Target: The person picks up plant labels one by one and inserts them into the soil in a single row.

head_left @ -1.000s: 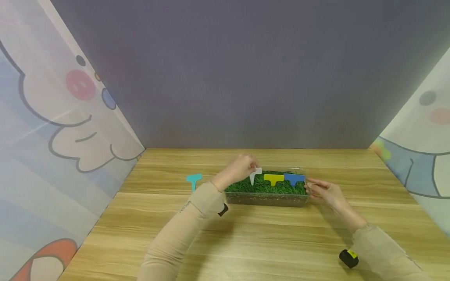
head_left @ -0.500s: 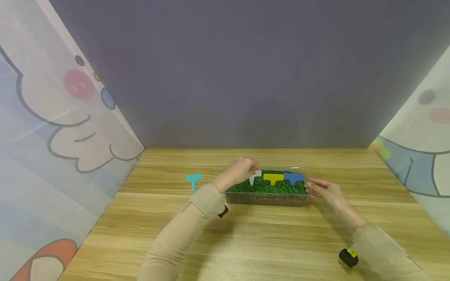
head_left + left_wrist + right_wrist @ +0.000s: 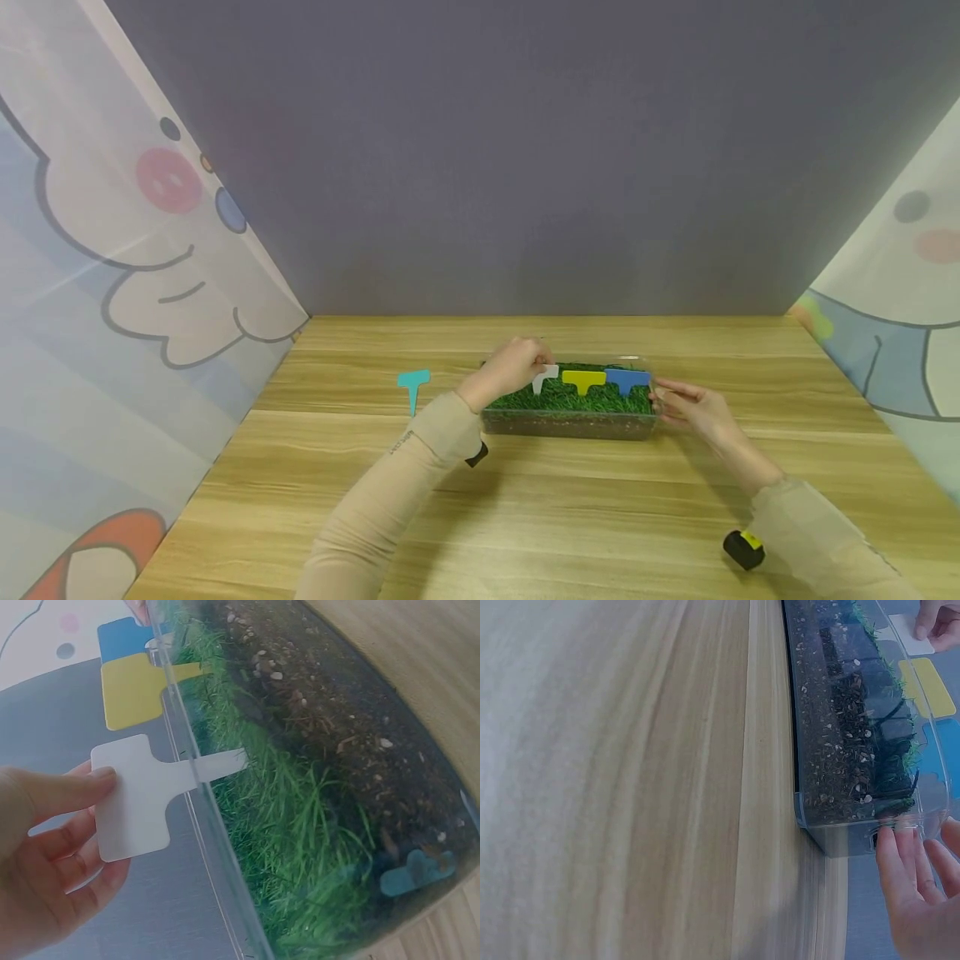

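A clear plastic planter box [image 3: 573, 428] holds dark soil and green grass [image 3: 525, 402]. My left hand [image 3: 512, 367] pinches the wide head of a white T-shaped plant label [image 3: 131, 799] between thumb and fingers; its stem reaches into the grass. Beside it stand a yellow plant label [image 3: 584, 381] and a blue plant label [image 3: 628, 380], both upright in the grass. Fairly straight fingers of my right hand [image 3: 701, 414] touch the box's right end wall, as the right wrist view also shows. To the left, a turquoise plant label [image 3: 413, 382] lies on the table.
The wooden table [image 3: 570, 525] carries the box near its back, below a grey upright panel [image 3: 525, 167]. Cartoon-printed sheets [image 3: 82, 350] flank both sides. Black camera bodies [image 3: 744, 550] sit at the wrists.
The white label has gone down slightly into the grass with my left hand on it, mostly within the first half second. My right hand has stayed at the box's end.
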### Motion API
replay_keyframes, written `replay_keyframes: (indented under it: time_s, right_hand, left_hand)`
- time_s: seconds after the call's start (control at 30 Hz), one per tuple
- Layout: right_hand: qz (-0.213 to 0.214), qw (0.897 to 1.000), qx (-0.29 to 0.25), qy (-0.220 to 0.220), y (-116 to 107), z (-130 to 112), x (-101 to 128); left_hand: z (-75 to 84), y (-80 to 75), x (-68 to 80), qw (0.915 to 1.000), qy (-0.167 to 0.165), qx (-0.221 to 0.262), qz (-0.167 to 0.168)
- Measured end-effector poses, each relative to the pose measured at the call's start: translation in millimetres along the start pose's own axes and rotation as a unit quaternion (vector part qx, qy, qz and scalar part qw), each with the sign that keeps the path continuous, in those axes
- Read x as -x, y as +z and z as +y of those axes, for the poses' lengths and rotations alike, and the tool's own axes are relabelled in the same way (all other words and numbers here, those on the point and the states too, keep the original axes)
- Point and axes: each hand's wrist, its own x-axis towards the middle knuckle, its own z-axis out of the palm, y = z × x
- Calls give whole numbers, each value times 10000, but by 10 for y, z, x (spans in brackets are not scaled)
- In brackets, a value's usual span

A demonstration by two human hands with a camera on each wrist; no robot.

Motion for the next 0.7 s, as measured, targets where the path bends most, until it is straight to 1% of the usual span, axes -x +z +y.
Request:
replay_keyframes:
  time_s: [0.17, 0.43, 0.63, 0.7]
  right_hand:
    - [19, 10000, -42, 39, -7, 22, -12]
    - [14, 9999, -111, 58, 2, 1, 5]
    - [-93, 9999, -59, 14, 52, -111, 75]
    - [-96, 9999, -67, 76, 64, -133, 85]
  left_hand:
    - [20, 7, 9, 10000, -7, -67, 48]
    - [58, 26, 6, 9996, -12, -263, 23]
    - [39, 39, 8, 9995, -1, -289, 88]
    - [37, 37, 9, 9996, 20, -264, 100]
